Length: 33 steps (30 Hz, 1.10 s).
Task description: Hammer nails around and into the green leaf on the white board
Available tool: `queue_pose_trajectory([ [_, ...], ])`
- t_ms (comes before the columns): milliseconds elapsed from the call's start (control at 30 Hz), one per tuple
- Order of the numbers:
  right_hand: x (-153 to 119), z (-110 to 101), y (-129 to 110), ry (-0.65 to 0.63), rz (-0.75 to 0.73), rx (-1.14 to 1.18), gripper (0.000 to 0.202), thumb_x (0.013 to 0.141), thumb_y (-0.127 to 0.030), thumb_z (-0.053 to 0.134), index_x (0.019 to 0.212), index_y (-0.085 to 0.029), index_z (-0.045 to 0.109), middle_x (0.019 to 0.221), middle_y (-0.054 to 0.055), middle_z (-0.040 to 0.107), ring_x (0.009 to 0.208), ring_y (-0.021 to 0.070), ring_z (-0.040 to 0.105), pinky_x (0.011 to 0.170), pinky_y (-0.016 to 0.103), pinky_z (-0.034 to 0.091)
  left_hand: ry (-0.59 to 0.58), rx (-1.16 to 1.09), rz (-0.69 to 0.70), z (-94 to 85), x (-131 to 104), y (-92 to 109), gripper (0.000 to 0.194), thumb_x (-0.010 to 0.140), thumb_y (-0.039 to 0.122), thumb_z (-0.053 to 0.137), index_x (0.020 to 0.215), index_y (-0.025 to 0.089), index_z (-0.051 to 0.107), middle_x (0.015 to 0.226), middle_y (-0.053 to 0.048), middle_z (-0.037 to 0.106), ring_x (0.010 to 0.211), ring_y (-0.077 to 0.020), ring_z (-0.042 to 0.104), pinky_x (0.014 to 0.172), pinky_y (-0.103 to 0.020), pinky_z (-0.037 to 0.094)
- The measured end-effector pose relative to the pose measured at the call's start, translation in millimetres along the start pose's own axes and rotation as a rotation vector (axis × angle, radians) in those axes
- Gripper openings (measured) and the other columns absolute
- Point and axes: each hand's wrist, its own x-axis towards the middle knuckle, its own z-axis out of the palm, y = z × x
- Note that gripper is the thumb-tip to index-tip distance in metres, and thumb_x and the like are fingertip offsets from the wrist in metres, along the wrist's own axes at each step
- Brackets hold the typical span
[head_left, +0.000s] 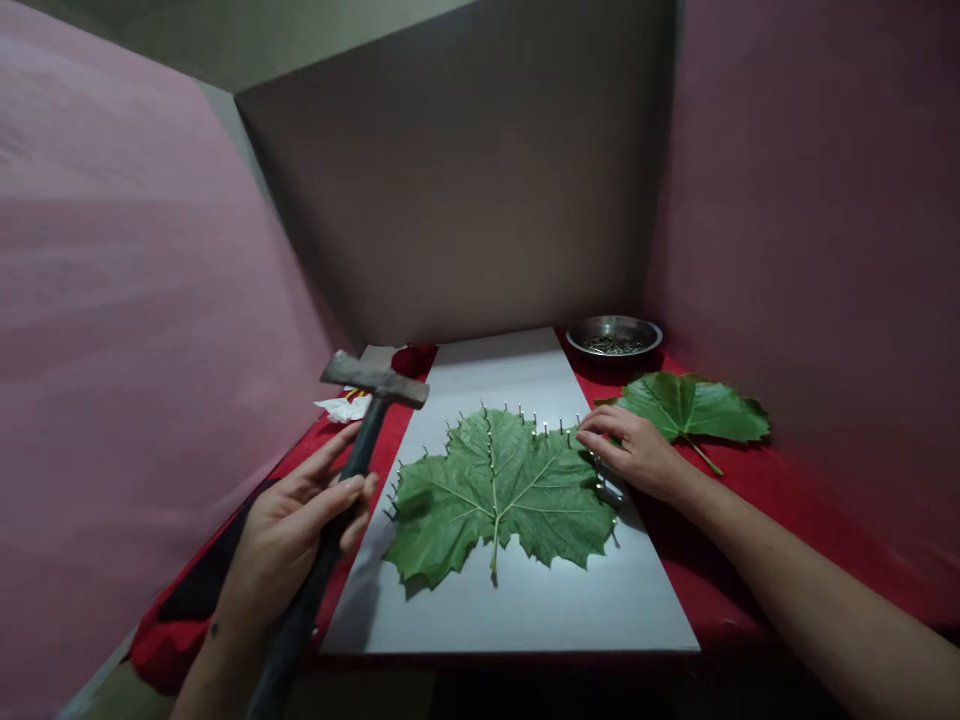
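Observation:
A large green leaf (529, 500) lies on a white board (510, 620), its stem pointing toward me. Several nails (546, 428) stand along its upper and side edges, and more run along the central vein. My left hand (304, 510) is wrapped round the dark handle of a hammer (367, 425), raised over the board's left side with the metal head up. At the leaf's upper right edge is my right hand (626, 450), thumb and fingers pinched together beside the nails. What sits between those fingertips is too small to make out.
A metal bowl (613, 340) of nails stands at the back right on the red cloth (787, 500). Nearer is a second green leaf (694, 408). White crumpled tissue (345, 408) lies at the back left. Pink walls (135, 300) rise on both sides.

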Motion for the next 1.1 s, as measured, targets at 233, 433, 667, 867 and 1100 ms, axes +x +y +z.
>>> queue_pose_trajectory([
  [233,-3,4,4,0.144,0.153,0.105,0.030,0.088,-0.043,0.049,0.086,-0.020,0.066,0.089,0.006,0.069,0.086,0.0205,0.062,0.081,0.034,0.045,0.147,-0.166,-0.214,-60.1,-5,-57,0.083,0.061,0.020,0.080,0.136,0.018,0.043,0.069,-0.004,0.066,0.038,-0.0062,0.044,0.035,-0.016,0.035],
  [433,-6,7,11,0.158,0.293,0.161,0.037,0.085,-0.052,0.047,0.092,-0.020,0.066,0.095,0.007,0.069,0.088,0.0225,0.063,0.082,0.036,0.046,0.151,-0.197,-0.277,-72.0,-1,-84,0.094,0.058,0.026,0.082,0.139,0.010,0.035,0.067,-0.003,0.065,0.036,-0.0064,0.041,0.031,-0.017,0.031],
  [667,-7,12,14,0.181,0.427,0.173,0.046,0.081,-0.059,0.045,0.093,-0.020,0.066,0.092,0.008,0.068,0.082,0.0239,0.064,0.075,0.036,0.049,0.102,-0.175,-0.314,-75.7,2,-93,0.079,0.066,0.029,0.076,0.134,0.011,0.040,0.064,-0.001,0.062,0.035,-0.0067,0.041,0.031,-0.016,0.028],
  [867,-5,12,12,0.202,0.423,0.109,0.043,0.081,-0.054,0.044,0.093,-0.019,0.066,0.086,0.008,0.068,0.081,0.0237,0.063,0.076,0.036,0.048,0.066,-0.103,-0.295,-75.8,2,-104,0.071,0.073,0.033,0.070,0.135,0.013,0.040,0.063,0.001,0.061,0.036,-0.0064,0.039,0.033,-0.017,0.028],
  [1100,-5,13,18,0.194,0.417,0.124,0.039,0.084,-0.049,0.043,0.095,-0.018,0.064,0.085,0.007,0.066,0.080,0.0216,0.061,0.077,0.034,0.046,0.067,-0.039,-0.288,-71.4,-1,-102,0.076,0.074,0.035,0.072,0.139,0.015,0.037,0.058,0.005,0.055,0.040,-0.0060,0.040,0.039,-0.016,0.030],
])
